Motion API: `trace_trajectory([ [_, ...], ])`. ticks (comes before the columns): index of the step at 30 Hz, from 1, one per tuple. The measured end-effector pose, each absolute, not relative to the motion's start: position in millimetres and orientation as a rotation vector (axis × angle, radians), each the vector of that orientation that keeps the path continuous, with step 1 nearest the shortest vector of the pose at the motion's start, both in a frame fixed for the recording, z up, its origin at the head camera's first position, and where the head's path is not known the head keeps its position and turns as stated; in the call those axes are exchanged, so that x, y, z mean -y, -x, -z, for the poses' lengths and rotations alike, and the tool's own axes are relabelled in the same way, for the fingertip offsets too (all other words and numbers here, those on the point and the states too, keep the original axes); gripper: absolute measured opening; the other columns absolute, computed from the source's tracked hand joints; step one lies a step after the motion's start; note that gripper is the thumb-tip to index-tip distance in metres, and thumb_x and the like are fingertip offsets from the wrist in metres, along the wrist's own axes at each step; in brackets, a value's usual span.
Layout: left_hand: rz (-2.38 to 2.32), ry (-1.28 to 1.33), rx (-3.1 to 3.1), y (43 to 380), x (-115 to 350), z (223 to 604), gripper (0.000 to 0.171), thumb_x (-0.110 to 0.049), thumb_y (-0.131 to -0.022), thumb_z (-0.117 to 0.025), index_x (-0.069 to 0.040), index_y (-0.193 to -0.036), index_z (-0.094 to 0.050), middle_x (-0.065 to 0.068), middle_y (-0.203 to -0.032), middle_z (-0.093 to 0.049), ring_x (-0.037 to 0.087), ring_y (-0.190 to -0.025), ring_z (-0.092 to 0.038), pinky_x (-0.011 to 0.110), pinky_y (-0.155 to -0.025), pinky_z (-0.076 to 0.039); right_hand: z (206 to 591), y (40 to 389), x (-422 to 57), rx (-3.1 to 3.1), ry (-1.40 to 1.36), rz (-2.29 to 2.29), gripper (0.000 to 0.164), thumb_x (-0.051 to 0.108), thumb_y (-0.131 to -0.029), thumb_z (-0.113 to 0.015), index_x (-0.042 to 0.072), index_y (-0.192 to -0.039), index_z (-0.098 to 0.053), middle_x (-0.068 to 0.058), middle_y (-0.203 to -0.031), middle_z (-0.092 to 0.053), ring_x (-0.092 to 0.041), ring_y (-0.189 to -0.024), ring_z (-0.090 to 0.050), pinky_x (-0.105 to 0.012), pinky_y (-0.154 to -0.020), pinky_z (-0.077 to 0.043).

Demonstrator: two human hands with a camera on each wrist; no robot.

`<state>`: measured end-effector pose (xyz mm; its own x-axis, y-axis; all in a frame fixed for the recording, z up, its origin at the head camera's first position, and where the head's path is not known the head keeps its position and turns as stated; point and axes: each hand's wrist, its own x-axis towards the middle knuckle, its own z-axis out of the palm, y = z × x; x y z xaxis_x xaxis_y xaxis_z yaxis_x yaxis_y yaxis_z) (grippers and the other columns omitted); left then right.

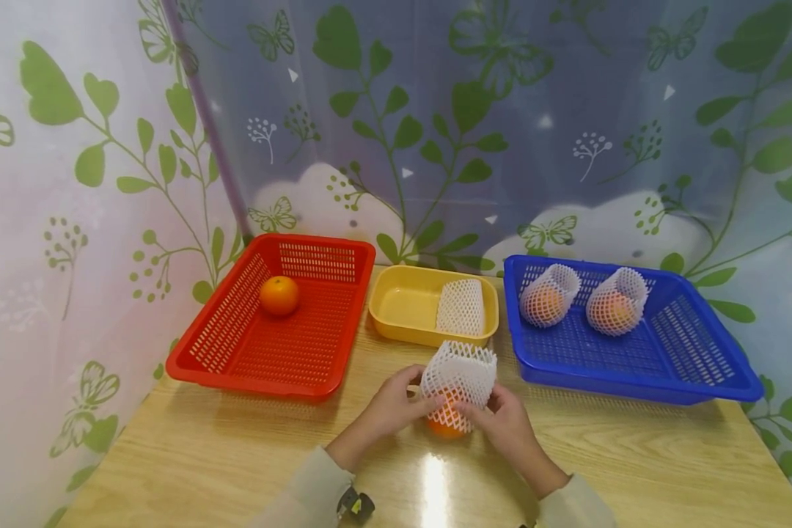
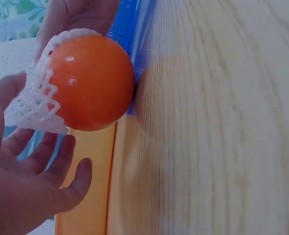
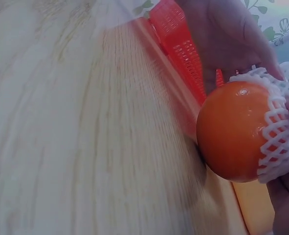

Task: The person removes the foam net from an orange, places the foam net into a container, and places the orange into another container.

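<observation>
An orange (image 1: 446, 425) sits partly inside a white foam net sleeve (image 1: 460, 364), low over the table's middle. Its bare lower end faces me, while the sleeve's loose end points away. My left hand (image 1: 394, 402) holds the sleeve from the left, thumb on the near side and fingers round behind. From the right, my right hand (image 1: 505, 423) grips the sleeve with its thumb over the mesh. In the left wrist view the orange (image 2: 95, 83) bulges out of the sleeve's zigzag edge; the right wrist view shows the same edge around the orange (image 3: 232, 132).
A red basket (image 1: 290, 370) at left contains one bare orange (image 1: 279, 295). Behind my hands stands a yellow tray (image 1: 396, 334) with a flat foam net (image 1: 460, 306). The blue basket (image 1: 633, 381) at right contains two netted fruits (image 1: 545, 302). A patterned curtain (image 1: 422, 183) hangs behind.
</observation>
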<state>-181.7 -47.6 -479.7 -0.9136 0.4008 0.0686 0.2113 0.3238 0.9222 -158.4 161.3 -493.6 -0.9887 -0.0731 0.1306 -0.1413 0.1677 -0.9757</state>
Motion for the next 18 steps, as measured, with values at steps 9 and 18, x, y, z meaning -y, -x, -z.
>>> trace_trajectory([
  [9,-1.586,-0.674,-2.388,178.6,43.7,482.2,0.061,-0.025,-0.083,-0.078,-0.007,-0.136,-0.052,0.010,-0.132,-0.055,0.024,-0.120,-0.052,0.038,-0.097,-0.047,489.6,159.9,-152.9,2.212,-0.083,-1.945,0.026,0.002,-0.082,-0.076,-0.007,-0.105,-0.068,-0.019,-0.100,-0.070,-0.008,-0.082,-0.065,-0.024,-0.070,-0.056],
  [18,-1.535,-0.659,-2.442,179.1,44.9,481.8,0.057,-0.026,-0.085,-0.077,-0.005,-0.133,-0.054,0.011,-0.131,-0.056,0.025,-0.120,-0.052,0.042,-0.095,-0.049,490.7,161.1,-153.9,2.189,-0.070,-1.986,0.031,0.000,-0.083,-0.074,-0.007,-0.111,-0.064,-0.022,-0.106,-0.068,-0.008,-0.085,-0.066,-0.024,-0.073,-0.056],
])
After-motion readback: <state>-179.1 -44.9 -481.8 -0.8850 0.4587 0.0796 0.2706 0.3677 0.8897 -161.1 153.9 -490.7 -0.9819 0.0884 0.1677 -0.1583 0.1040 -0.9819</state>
